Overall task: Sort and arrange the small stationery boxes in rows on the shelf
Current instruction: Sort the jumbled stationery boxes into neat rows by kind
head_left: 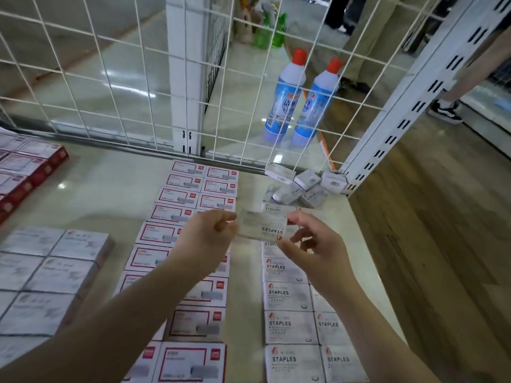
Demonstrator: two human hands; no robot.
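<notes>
head view, downward, close over shelf [91,172]

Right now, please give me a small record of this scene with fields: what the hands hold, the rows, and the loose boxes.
held item: staples box, above the shelf
left hand: pinches the box's left end
right hand: pinches its right end
red-framed boxes: two columns, centre
STAPLES rows: right, near the edge
loose boxes: unsorted heap in the back right corner
behind the wire grid: two bottles
</notes>
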